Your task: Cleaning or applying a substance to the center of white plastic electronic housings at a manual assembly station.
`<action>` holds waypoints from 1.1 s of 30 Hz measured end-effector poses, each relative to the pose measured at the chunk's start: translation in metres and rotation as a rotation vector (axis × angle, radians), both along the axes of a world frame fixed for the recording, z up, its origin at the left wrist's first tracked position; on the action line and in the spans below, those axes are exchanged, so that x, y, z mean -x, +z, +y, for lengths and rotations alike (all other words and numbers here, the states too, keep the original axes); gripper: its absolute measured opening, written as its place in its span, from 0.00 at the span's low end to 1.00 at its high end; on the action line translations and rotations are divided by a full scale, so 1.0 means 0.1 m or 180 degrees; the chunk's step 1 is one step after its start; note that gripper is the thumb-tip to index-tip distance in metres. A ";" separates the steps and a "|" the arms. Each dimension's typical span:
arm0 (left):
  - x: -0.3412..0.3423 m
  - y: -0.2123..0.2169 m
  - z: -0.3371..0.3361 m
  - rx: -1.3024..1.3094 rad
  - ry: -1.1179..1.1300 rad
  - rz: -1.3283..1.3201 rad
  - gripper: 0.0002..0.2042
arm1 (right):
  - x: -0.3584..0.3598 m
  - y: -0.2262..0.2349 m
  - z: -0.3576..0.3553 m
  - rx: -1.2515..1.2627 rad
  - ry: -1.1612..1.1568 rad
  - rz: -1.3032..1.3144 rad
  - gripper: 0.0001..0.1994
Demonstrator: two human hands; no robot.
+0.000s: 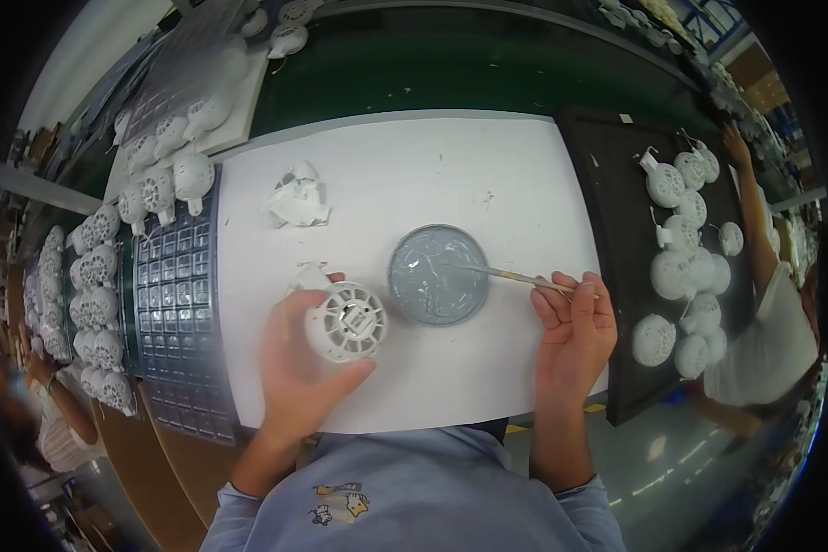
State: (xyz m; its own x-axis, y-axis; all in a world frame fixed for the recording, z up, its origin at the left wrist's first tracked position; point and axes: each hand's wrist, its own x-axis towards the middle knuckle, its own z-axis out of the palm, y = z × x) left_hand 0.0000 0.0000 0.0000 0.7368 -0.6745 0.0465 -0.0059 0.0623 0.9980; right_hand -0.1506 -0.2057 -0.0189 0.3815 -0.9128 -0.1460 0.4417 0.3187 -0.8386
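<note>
Fingers of the left hand [294,373] curl around a white vented part [348,324] as the right hand's [575,340] fingers pinch a thin brush [515,275].
The part is held just left of a round dish [469,313] of grey paste [428,285], slotted face turned up; the brush reaches in from the right, its tip at the paste. The dish rests on a white sheet [488,377], a crumpled scrap [297,201] lying beyond it to the left. More white parts [676,273] sit on a black tray [621,313] at right; a clear gridded tray [177,313] lies at left.
</note>
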 end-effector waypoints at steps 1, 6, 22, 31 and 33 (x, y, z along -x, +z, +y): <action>0.02 0.02 -0.01 0.0074 0.0003 0.0038 0.36 | -0.01 0.01 0.02 -0.0035 -0.0032 -0.0076 0.12; 0.05 0.00 -0.13 0.0463 -0.0253 0.0185 0.34 | 0.03 0.14 0.11 0.0198 -0.0012 -0.0343 0.11; 0.02 0.02 -0.06 0.0631 -0.0413 0.0194 0.33 | -0.04 0.10 0.39 0.1277 0.0416 -0.0602 0.08; 0.00 0.02 -0.03 0.0619 -0.0345 0.0200 0.33 | 0.01 0.07 0.41 0.1914 0.0540 -0.0286 0.07; 0.00 0.00 -0.02 0.0613 -0.0355 0.0170 0.33 | 0.01 0.12 0.42 0.1828 0.0554 -0.0274 0.07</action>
State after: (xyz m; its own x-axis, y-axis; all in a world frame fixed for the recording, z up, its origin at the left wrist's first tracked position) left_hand 0.0001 -0.0023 0.0003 0.6631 -0.7343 0.1451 0.0643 0.2489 0.9664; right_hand -0.1516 -0.1632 -0.0068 0.5208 -0.7596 0.3895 0.4977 -0.1005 -0.8615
